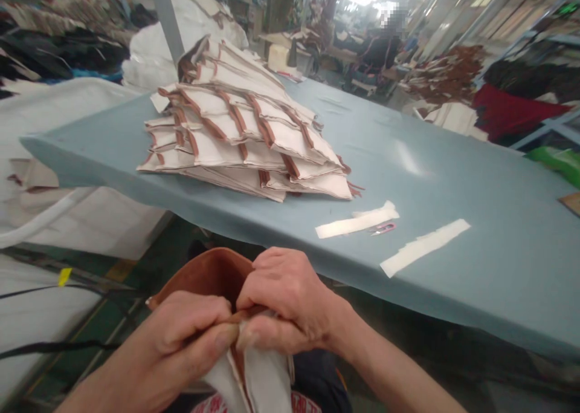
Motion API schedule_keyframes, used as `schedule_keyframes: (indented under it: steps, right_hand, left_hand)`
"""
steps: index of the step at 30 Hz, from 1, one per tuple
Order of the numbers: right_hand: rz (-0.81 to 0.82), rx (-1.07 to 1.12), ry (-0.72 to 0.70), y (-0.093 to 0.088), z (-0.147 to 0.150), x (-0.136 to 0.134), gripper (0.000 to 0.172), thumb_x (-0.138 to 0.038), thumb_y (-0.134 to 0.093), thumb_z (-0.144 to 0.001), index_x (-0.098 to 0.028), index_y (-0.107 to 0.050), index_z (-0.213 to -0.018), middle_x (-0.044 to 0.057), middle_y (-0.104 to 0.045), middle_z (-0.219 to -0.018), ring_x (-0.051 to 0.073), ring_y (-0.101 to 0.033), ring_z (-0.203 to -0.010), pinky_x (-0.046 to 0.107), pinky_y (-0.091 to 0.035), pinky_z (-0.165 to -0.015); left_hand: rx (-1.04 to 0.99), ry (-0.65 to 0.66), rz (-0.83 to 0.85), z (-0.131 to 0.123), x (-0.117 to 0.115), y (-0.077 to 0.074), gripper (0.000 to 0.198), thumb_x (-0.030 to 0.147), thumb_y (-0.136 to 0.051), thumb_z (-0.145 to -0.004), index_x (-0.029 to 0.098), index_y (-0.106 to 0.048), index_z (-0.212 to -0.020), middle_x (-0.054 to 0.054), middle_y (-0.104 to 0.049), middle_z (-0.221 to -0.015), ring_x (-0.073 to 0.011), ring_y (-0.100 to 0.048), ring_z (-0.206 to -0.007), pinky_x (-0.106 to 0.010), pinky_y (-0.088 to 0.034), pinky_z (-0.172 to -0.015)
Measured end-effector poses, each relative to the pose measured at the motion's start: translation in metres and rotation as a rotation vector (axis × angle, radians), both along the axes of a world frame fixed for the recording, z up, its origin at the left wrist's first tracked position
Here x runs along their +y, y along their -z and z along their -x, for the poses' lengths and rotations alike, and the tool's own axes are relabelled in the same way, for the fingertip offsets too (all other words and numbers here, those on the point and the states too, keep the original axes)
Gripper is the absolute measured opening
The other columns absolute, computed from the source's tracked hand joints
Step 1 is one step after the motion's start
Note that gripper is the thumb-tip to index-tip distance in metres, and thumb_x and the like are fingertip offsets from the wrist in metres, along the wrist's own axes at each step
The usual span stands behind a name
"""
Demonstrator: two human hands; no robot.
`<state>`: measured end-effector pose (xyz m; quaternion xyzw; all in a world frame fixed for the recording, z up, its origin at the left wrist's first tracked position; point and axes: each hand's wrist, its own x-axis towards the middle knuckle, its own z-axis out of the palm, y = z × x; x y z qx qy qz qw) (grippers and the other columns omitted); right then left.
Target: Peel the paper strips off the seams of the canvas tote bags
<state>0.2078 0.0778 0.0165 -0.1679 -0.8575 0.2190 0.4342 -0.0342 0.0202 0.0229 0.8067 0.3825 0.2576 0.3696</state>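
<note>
close together, the left hand (190, 328) and the right hand (283, 298) both pinch a brown-and-off-white fabric piece (269, 380) at its seam, thumbs on the pale side. it hangs over the lap, just before the near edge of a blue-green covered table (453, 183). a layered stack of brown-edged off-white pieces (226, 123) lies on that table; to its right, pink-handled thread snips (385, 228) rest between two cream strips (426, 247).

The white-and-brown fabric piece (266, 373) curves, pinched midway.
</note>
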Motion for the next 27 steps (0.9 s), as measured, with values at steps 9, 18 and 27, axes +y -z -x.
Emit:
schedule_keyframes:
  steps: [9,18,27]
  right_hand:
    - [-0.065,-0.165,0.069,-0.025,0.001,-0.012,0.050,-0.034,-0.044,-0.127,-0.024,-0.063,-0.082,-0.003,-0.068,-0.065,0.016,-0.062,-0.062,0.033,-0.052,-0.078]
    - [-0.119,-0.173,0.114,-0.006,0.007,-0.004,0.053,-0.043,-0.044,-0.129,-0.024,-0.065,-0.084,-0.004,-0.068,-0.065,0.014,-0.062,-0.060,0.032,-0.046,-0.074]
    - [-0.097,-0.107,0.117,0.001,-0.001,-0.007,0.055,-0.047,-0.044,-0.130,-0.024,-0.067,-0.086,-0.005,-0.066,-0.064,0.014,-0.060,-0.058,0.032,-0.047,-0.075]
  left_hand:
    - [0.039,0.074,0.300,0.007,0.017,-0.014,0.040,0.045,-0.051,-0.107,0.024,-0.059,-0.073,0.006,-0.056,-0.069,-0.0118,-0.054,-0.062,-0.019,-0.043,-0.057]
    - [0.041,0.014,0.333,-0.006,0.014,-0.018,0.025,0.037,-0.055,-0.092,0.023,-0.059,-0.071,0.006,-0.055,-0.065,-0.0114,-0.047,-0.058,-0.021,-0.036,-0.053]
    - [-0.029,0.068,0.229,-0.010,0.022,-0.028,0.031,0.035,-0.054,-0.096,0.024,-0.054,-0.067,0.008,-0.050,-0.062,-0.0103,-0.047,-0.054,-0.017,-0.040,-0.048]
